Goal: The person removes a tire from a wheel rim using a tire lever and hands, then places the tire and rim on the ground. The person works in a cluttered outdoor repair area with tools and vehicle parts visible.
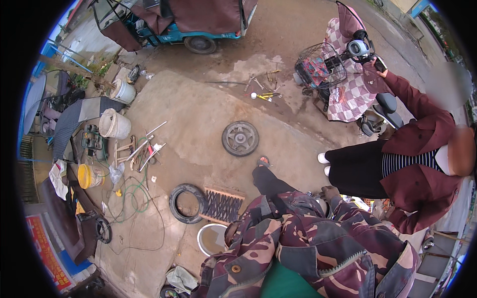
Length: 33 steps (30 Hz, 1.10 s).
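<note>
In camouflage sleeves, my two arms come down in front of me. My right hand (329, 192) rests low by my knee, next to a roundish metallic thing that is mostly hidden; its fingers are too small and dark to read. Most of my left hand (230, 234) is covered by the sleeve, beside a white-rimmed basin (200, 241) of murky water. Just past the basin lie a black tyre (174, 204) and a wooden-framed slatted seat (223, 204). Ahead of my sandalled foot (264, 161), a wheel with its tyre (240, 138) lies flat on the concrete.
At right a person in a maroon jacket (422, 131) stands holding an electric scooter (343, 74). Tools (265, 95) lie ahead. White buckets (115, 124), a yellow bucket (91, 176), a green hose (133, 192) and metal levers spread left. A blue three-wheeler (213, 37) is parked beyond.
</note>
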Available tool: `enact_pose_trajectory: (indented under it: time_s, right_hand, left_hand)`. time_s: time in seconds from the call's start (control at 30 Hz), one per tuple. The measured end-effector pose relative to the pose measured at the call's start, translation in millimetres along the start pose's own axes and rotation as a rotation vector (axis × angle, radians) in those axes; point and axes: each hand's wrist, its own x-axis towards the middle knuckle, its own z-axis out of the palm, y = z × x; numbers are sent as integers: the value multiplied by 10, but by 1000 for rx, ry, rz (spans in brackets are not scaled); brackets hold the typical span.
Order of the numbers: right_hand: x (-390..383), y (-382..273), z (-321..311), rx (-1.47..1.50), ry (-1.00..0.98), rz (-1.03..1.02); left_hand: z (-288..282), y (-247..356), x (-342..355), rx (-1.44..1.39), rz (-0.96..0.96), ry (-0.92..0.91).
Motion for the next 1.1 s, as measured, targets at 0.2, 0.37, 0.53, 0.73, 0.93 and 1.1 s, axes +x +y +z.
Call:
enact_pose_trajectory:
  time_s: [0.2, 0.37, 0.53, 0.73, 0.93, 1.1]
  right_hand:
    - [632, -1152, 437, -45, -38, 6]
    - [1074, -2070, 848, -33, -68, -44]
    - [1158, -2396, 1259, 166, -34, 32]
    - [1076, -2113, 1577, 285, -200, 234]
    - [557, -1789, 2630, 600, -440, 314]
    - [-67, -2427, 3773, 532, -171, 470]
  left_hand:
    - [201, 997, 113, 5, 3, 31]
    - [142, 1960, 153, -16, 36, 56]
    - [148, 3022, 396, 1, 70, 38]
    - [-9, 4571, 1242, 125, 72, -26]
    - [-623, 7062, 2451, 244, 104, -101]
    - [-395, 9750, 2893, 337, 407, 16]
